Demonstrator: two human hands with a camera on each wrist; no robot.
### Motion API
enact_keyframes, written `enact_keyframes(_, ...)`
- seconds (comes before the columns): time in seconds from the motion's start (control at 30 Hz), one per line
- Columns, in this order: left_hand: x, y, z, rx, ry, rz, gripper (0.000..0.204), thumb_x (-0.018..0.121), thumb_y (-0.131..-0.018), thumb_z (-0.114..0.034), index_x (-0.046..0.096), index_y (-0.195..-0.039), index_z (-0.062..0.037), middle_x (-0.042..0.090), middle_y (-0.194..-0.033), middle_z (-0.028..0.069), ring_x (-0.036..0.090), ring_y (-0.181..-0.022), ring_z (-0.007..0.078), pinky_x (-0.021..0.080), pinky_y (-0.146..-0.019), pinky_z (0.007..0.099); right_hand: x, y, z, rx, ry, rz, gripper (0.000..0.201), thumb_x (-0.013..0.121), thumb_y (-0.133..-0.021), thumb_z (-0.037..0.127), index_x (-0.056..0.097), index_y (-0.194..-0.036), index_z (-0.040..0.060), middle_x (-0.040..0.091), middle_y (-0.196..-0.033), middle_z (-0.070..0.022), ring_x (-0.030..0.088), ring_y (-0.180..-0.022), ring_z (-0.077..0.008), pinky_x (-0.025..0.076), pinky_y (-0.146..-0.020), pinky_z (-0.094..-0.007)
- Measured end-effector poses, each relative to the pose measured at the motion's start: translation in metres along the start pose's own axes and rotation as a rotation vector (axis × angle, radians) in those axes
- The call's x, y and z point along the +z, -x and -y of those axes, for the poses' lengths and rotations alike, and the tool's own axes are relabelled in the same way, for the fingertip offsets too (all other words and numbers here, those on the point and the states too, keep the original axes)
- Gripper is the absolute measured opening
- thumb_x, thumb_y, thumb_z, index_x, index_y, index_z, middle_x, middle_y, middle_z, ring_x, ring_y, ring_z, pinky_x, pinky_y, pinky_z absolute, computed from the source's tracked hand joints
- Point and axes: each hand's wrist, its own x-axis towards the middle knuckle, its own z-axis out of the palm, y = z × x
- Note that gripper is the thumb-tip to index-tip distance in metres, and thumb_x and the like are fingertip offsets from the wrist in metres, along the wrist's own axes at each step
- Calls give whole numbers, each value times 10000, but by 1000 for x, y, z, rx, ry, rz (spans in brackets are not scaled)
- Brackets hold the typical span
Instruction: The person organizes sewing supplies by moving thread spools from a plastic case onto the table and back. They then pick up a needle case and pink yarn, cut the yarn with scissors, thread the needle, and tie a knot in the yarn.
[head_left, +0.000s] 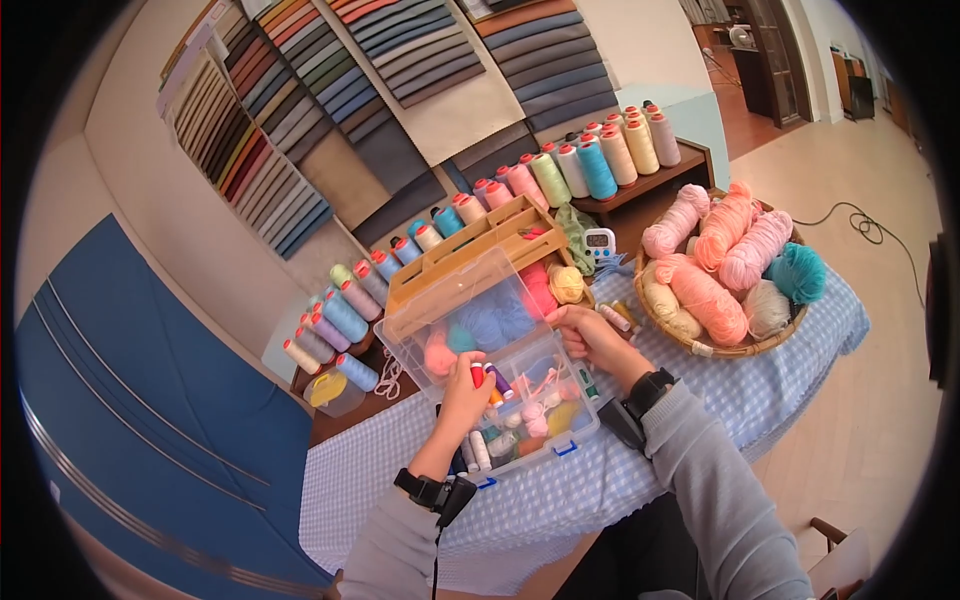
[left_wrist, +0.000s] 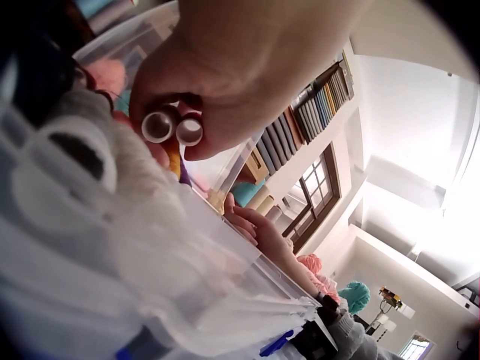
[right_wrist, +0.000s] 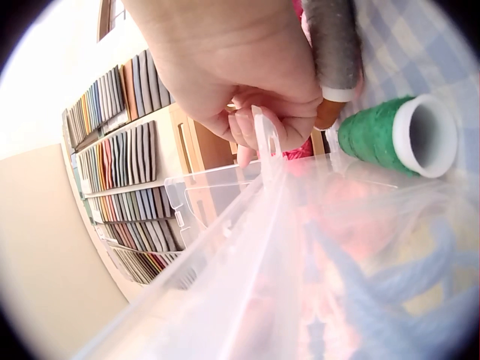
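A clear plastic box (head_left: 590, 425) stands with its lid (head_left: 425, 300) raised at the back, holding yarn and thread spools. My left hand (head_left: 468, 388) is over its left part, gripping red thread spools (head_left: 477, 374); two white spool ends (left_wrist: 159, 127) poke from the fist in the left wrist view. Below that hand lie an orange spool (head_left: 495, 398) and a purple spool (head_left: 500, 384). At the back right corner my right hand (head_left: 597, 345) pinches the box's clear plastic edge (right_wrist: 268, 142). A green spool (right_wrist: 375, 139) lies on the cloth beside that corner.
A basket (head_left: 700, 348) of yarn skeins stands to the right on the checked cloth (head_left: 370, 470). Behind the box are a wooden organizer (head_left: 420, 275), a small timer (head_left: 600, 242) and racks of thread cones (head_left: 595, 172). A lidded tub (head_left: 338, 395) sits at left.
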Motion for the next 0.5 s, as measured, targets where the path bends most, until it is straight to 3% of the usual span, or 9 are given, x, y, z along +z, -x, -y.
enact_keyframes(0.03,1,0,4,137,-126,-51,288,562,-796,-118,477,-1063,-50,467,-1042,170,512,-958,307,412,-833,370,0,0,0,-4,-6,-3,116,441,-883,152,536,-891,86,296,-541,66,251,-425,-48,195,-383,-199)
enact_keyframes(0.27,-7,12,8,224,-116,-40,319,480,-825,-52,476,-1143,-65,427,-1106,171,442,-1070,293,341,-933,355,-2,-2,-2,-23,-3,29,146,414,-889,126,543,-920,65,304,-533,56,251,-412,-49,194,-377,-205)
enact_keyframes(0.5,-4,23,14,297,-190,40,436,466,-874,-144,377,-1290,-53,295,-1311,233,282,-1247,349,234,-1030,389,0,-1,-2,-38,2,29,149,401,-890,110,537,-929,63,308,-539,58,253,-415,-45,193,-377,-204)
